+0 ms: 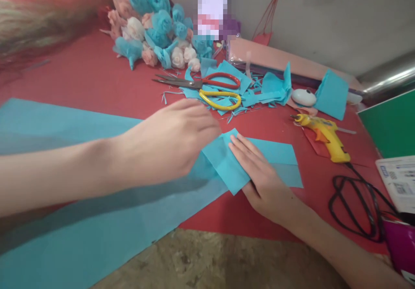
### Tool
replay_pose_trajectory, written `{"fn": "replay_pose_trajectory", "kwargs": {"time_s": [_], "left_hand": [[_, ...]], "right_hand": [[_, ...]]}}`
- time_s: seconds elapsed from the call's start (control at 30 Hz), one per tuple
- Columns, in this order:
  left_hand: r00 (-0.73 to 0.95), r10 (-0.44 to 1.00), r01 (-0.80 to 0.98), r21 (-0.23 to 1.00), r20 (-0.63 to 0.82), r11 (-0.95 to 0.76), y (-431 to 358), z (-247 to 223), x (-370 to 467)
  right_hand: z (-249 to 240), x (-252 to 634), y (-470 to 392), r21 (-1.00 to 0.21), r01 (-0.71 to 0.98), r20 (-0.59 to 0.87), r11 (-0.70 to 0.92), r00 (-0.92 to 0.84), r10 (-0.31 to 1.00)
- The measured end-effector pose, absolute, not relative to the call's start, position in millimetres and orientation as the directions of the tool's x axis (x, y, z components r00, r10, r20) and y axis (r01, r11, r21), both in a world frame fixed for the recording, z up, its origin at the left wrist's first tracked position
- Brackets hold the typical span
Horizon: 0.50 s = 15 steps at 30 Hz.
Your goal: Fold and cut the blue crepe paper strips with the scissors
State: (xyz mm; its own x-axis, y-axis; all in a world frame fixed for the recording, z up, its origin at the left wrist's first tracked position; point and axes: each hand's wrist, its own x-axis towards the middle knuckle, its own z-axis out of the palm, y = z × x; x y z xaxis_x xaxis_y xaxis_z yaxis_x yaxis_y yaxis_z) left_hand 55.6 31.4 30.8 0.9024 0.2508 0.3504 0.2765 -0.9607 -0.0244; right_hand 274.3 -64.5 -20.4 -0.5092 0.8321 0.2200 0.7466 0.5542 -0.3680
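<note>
A folded square of blue crepe paper lies tilted in the grip of my right hand, fingers on top and thumb underneath. My left hand is closed, slightly blurred, at the upper left edge of that square; its fingertips are hidden, so I cannot tell what they hold. Beneath both hands a large blue sheet spreads to the left, and a blue strip shows behind my right hand. Scissors with one red and one yellow handle lie just beyond my left hand, on blue paper scraps.
Blue, pink and white paper flowers are piled at the back of the red tabletop. A yellow glue gun lies at the right, its black cord coiled. Behind stands a pink roll. The table's front edge is near my right forearm.
</note>
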Motion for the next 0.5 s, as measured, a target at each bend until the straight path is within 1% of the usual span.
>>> {"fn": "replay_pose_trajectory", "kwargs": {"time_s": [0.07,0.13,0.3,0.5], "left_hand": [[0.91,0.215,0.228,0.005,0.356,-0.974,17,22,48],[0.923,0.215,0.215,0.036,0.32,-0.976,4,14,42],[0.964,0.188,0.166,0.124,0.187,-0.978,-14,-1,36],[0.969,0.189,0.166,0.151,0.161,-0.975,-15,-11,33]], "right_hand": [[-19,273,-64,-0.354,0.755,0.208,0.551,-0.511,0.834],[-18,272,-64,-0.339,0.766,0.2,0.547,-0.509,0.837],[-18,270,-65,-0.301,0.78,0.213,0.549,-0.506,0.836],[-17,275,-64,-0.21,0.82,0.26,0.533,-0.479,0.839]]}}
